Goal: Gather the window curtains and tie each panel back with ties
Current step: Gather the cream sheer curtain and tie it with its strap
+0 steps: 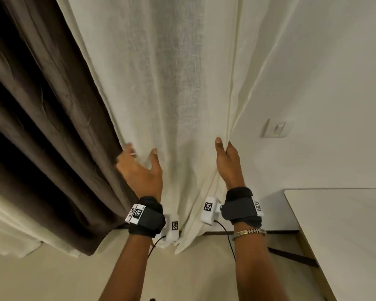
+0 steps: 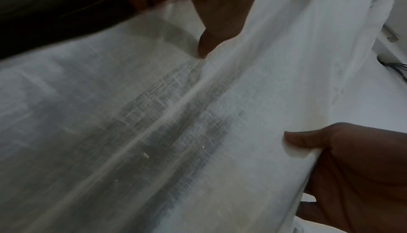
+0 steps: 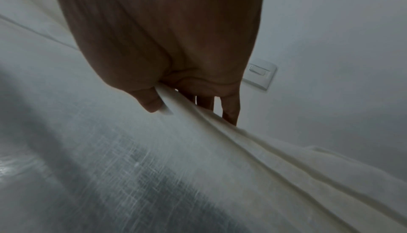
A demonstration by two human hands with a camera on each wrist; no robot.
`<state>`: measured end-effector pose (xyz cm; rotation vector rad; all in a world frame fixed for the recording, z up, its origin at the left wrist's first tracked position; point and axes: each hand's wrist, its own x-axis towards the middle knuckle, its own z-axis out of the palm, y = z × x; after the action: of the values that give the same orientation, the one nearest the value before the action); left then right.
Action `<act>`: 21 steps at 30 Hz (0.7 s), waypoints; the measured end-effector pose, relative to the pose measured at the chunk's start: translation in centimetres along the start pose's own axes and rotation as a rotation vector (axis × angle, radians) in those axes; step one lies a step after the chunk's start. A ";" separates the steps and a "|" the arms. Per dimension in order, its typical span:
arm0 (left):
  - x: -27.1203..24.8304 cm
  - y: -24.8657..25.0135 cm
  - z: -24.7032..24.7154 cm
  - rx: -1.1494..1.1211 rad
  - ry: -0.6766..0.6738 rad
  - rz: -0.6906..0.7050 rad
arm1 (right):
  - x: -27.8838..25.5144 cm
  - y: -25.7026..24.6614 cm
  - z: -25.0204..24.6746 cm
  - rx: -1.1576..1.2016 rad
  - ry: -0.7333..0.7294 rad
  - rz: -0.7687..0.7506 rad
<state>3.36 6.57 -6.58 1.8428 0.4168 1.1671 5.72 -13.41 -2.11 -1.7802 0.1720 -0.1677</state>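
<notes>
A cream sheer curtain (image 1: 178, 88) hangs in the middle of the head view, with a brown heavy curtain (image 1: 41, 127) bunched in folds to its left. My left hand (image 1: 140, 158) grips the sheer's left edge, fingers behind the cloth and thumb in front. The left wrist view shows a fold of sheer (image 2: 176, 21) caught beside the thumb (image 2: 208, 43). My right hand (image 1: 224, 147) pinches the sheer's right hem (image 1: 231, 94) at the same height. In the right wrist view the thumb (image 3: 149, 101) presses the hem against the fingers (image 3: 230, 113) behind it. No tie is in view.
A white wall switch (image 1: 277, 128) sits on the wall just right of my right hand. A white table (image 1: 345, 235) juts in at the lower right. Dark skirting (image 1: 280, 232) runs along the wall base. Thin cables hang from both wrist cameras.
</notes>
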 end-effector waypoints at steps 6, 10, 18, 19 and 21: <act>-2.5 0.7 0.7 -0.021 -0.226 0.140 | -1.5 -0.7 1.0 0.130 -0.142 0.043; -4.6 2.7 1.7 -0.004 -0.408 0.277 | -2.3 -0.9 2.0 0.220 -0.313 0.038; -3.5 1.6 0.6 -0.146 -0.527 0.281 | -0.9 -0.6 0.6 0.112 -0.116 -0.033; -2.9 1.3 0.2 -0.140 -0.402 0.204 | -0.8 -0.6 -0.1 0.131 -0.107 -0.012; -1.5 0.7 0.0 -0.071 -0.146 -0.022 | -0.7 -0.3 -1.7 0.201 -0.109 0.033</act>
<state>2.48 5.19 -6.82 1.8431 0.3078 1.0120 4.73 -14.82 -1.44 -1.5808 0.1023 -0.0614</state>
